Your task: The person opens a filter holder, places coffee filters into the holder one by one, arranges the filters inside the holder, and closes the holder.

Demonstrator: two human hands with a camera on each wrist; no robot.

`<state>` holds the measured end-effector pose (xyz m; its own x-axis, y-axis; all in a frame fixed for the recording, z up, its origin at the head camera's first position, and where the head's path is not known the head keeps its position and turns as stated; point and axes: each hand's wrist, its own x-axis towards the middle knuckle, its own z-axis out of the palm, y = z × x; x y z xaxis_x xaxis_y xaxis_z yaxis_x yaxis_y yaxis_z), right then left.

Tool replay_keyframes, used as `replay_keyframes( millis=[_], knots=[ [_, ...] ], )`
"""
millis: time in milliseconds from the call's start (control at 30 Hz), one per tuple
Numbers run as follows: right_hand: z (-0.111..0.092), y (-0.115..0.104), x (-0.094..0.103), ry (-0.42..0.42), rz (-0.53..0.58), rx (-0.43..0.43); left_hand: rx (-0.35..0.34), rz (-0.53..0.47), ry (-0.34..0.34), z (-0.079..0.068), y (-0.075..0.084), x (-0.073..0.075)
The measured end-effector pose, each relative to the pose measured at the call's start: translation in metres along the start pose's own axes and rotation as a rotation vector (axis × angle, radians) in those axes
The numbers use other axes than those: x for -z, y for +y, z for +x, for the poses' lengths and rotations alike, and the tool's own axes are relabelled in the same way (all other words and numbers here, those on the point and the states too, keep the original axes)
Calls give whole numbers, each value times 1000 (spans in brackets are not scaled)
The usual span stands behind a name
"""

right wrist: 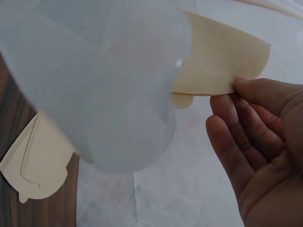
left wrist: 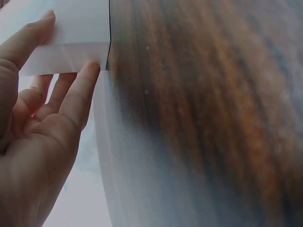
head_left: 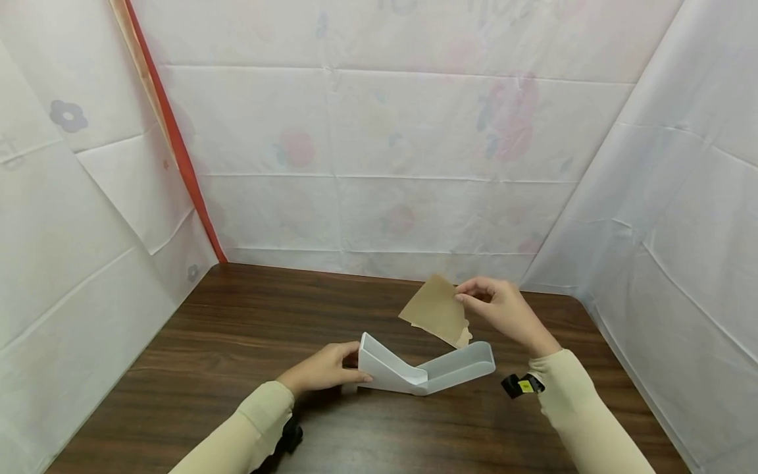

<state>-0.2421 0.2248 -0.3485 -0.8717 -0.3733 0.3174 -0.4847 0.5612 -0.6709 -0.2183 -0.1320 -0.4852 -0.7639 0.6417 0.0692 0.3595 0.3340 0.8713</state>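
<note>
My right hand (head_left: 503,313) pinches a brown paper coffee filter (head_left: 433,308) by its edge, above the table behind the case. In the right wrist view, thumb and fingertips meet on the filter's edge, and the translucent lid (right wrist: 109,94) hides part of the paper. A white plastic case (head_left: 385,368) with that lid hinged wide open stands on the table. My left hand (head_left: 326,370) grips its left end, thumb on one side and fingers on the other. More brown filters (right wrist: 45,161) lie on the table beyond the lid.
The dark wood-grain table (head_left: 266,316) is bordered by white printed cloth (head_left: 367,145) at the back and both sides. A red strip (head_left: 177,145) runs down the back left corner. Black straps sit on both wrists.
</note>
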Motion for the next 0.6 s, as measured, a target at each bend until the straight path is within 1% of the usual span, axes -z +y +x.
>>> replay_keyframes(
  millis=[100,233,400,600],
  knots=[
    [-2,-5,-2,-7,7,10,-20,-1,-2,-1,1,0],
    [-4,-12,-5,-9,1,29,-29,-5,-4,-1,1,1],
    [-6,-18,-11,-16,-9,45,3,-1,-8,-1,1,1],
    [-6,-21,-18,-49,-1,43,3,23,1,0,0,1]
  ],
)
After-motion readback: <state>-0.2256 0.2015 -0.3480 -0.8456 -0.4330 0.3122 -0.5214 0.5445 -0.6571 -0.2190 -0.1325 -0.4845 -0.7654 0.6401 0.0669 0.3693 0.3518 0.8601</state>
